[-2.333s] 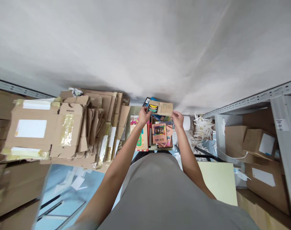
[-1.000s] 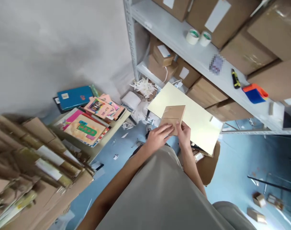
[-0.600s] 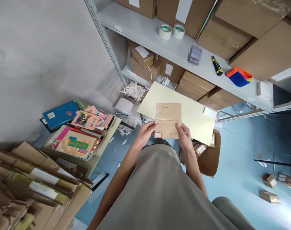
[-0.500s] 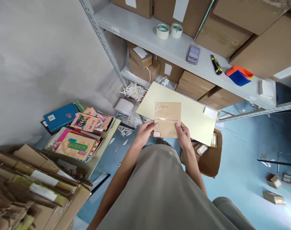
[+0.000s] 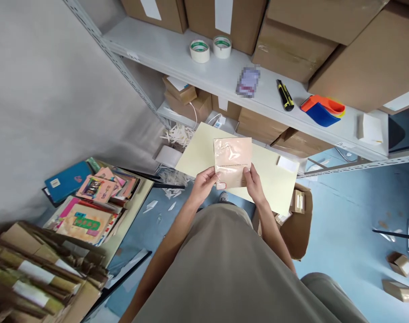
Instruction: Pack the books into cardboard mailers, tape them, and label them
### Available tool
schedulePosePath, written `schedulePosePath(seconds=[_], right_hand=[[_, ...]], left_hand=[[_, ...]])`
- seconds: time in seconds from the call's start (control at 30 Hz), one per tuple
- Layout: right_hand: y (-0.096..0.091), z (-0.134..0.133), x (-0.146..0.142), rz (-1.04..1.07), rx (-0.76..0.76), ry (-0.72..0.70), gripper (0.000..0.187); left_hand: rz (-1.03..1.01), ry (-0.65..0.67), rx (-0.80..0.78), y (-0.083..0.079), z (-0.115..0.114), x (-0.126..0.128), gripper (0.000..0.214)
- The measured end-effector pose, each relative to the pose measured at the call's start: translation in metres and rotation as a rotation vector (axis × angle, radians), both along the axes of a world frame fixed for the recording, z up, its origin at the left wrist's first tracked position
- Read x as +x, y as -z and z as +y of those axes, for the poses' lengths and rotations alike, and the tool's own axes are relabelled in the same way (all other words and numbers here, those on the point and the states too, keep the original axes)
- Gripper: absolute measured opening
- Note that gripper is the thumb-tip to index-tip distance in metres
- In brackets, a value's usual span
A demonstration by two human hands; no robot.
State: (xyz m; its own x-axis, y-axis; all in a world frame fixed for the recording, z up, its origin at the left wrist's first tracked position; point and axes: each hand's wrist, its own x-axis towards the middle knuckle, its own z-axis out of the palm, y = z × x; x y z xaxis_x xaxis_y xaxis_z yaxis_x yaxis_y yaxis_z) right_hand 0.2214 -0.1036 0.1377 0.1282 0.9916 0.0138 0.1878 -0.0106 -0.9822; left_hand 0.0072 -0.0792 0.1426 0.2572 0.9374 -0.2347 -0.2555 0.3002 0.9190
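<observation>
A thin beige booklet (image 5: 232, 154) in a shiny clear sleeve is held up in front of me, over a pale yellow table (image 5: 194, 148). It has a line of dark print across it and a small red-edged label at its lower left corner. My left hand (image 5: 203, 183) pinches the lower left edge, thumb on the front. At the lower right edge my right hand (image 5: 254, 181) grips it the same way. The fingers behind the booklet are partly hidden.
A grey shelf (image 5: 177, 58) above the table bears tape rolls (image 5: 200, 51), a utility knife (image 5: 285, 95), a blue-orange item (image 5: 322, 111) and cartons. Stacked books (image 5: 86, 220) and flattened cardboard (image 5: 32, 273) stand at left. An open carton (image 5: 297, 233) is at right, paper scraps (image 5: 179, 134) behind.
The booklet has tilted, and glare now shows on its sleeve. Both hands keep their hold. The camera view has shifted, so the shelf and books appear further left.
</observation>
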Motion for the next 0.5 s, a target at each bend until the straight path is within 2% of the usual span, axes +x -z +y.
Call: schedulePosePath(seconds=[0.1, 0.17, 0.27, 0.37, 0.43, 0.5], right_hand=[[0.001, 0.007, 0.012, -0.202, 0.029, 0.114, 0.07], [-0.002, 0.008, 0.008, -0.281, 0.034, 0.194, 0.067], [-0.009, 0.005, -0.011, -0.16, -0.028, 0.149, 0.069], [-0.012, 0.006, -0.024, 0.028, -0.152, 0.172, 0.08], [-0.01, 0.011, -0.019, 0.09, -0.205, 0.252, 0.07], [-0.007, 0.019, -0.004, 0.135, -0.179, 0.292, 0.062]], left_hand=[[0.042, -0.065, 0.028, 0.006, 0.003, 0.025, 0.067], [0.105, -0.118, 0.051, 0.009, 0.002, 0.041, 0.071], [0.29, -0.176, 0.136, 0.006, -0.005, 0.06, 0.064], [0.466, -0.119, 0.235, -0.004, -0.011, 0.072, 0.044], [0.481, -0.019, 0.295, -0.011, -0.009, 0.072, 0.04], [0.469, -0.015, 0.333, -0.015, 0.001, 0.065, 0.05]])
